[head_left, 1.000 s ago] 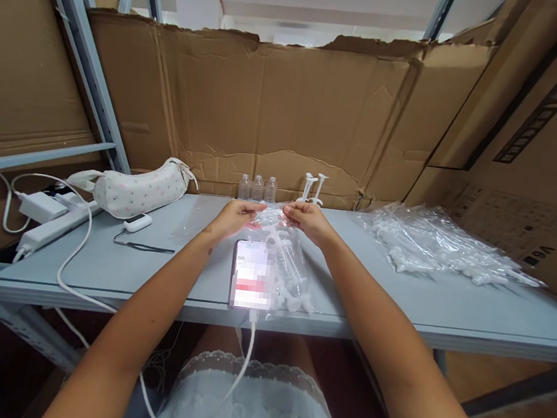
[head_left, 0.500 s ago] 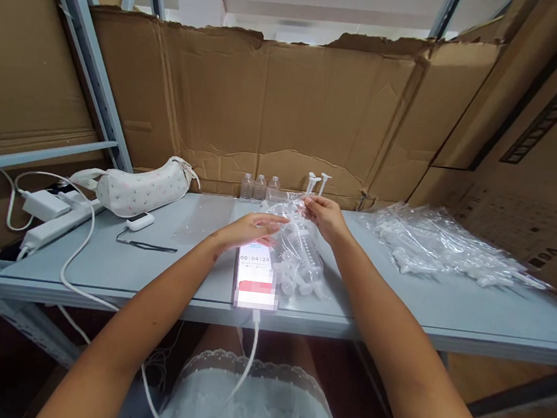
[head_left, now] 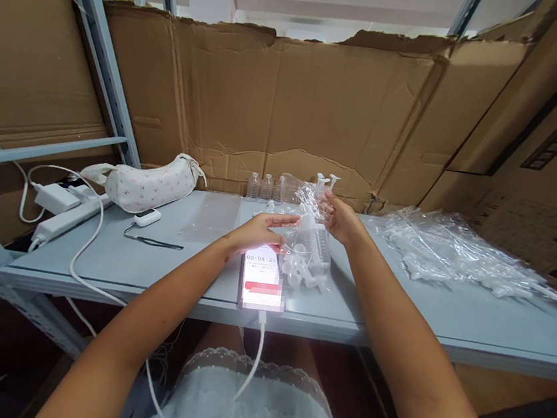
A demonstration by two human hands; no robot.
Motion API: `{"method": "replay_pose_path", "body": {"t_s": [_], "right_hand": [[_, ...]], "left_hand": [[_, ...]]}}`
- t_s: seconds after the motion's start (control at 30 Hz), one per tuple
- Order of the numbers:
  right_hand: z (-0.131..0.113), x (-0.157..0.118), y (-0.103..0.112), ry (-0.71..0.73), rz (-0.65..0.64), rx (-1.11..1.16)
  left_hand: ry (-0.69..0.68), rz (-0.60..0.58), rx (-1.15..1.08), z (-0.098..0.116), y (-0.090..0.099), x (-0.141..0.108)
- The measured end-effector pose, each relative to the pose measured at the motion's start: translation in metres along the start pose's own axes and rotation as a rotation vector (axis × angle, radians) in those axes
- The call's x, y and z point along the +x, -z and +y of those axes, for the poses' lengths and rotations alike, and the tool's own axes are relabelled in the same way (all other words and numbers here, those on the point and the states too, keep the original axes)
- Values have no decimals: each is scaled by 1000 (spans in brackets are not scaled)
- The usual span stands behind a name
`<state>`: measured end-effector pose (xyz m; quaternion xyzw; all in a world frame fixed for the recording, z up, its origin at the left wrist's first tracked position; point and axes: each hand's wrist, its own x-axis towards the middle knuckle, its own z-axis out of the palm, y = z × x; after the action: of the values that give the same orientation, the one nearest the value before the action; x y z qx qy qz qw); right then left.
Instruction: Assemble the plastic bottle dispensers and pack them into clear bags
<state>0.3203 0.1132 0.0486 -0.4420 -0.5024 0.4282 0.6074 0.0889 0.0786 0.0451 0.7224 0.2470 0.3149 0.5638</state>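
Left fingers [head_left: 284,220] partly hide the clear bag [head_left: 312,252].

phone [head_left: 263,281]: lower screen blurred; rightmost bottle [head_left: 277,189]: partly behind plastic bag [head_left: 305,195]; carton [head_left: 525,203]: small print unreadable

The single head-worn camera looks forward and down, close over the grey tabletop [head_left: 412,313].
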Motion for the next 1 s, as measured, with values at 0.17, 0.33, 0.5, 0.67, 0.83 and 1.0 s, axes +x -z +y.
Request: {"method": "replay_pose_path", "body": {"t_s": [0.17,0.33,0.5,0.67,0.83,1.0], "right_hand": [[-6,-10,-6,-215,-121,37],[-6,-22,-16,-218,-440,-57],[-5,-28,-27,-132,-403,-113],[-6,-25,-27,-22,-245,-128],[-6,-20,-25,55,-23,-179],[-14,-21,-24,140,72,-129]], "left_hand": [[-133,135,-42,3,7,1],[-225,241,-77,9,13,1],[-270,347,30,10,13,1],[-211,234,256,4,9,3],[-166,263,462,-6,12,6],[-213,337,530,-8,17,7]]}}
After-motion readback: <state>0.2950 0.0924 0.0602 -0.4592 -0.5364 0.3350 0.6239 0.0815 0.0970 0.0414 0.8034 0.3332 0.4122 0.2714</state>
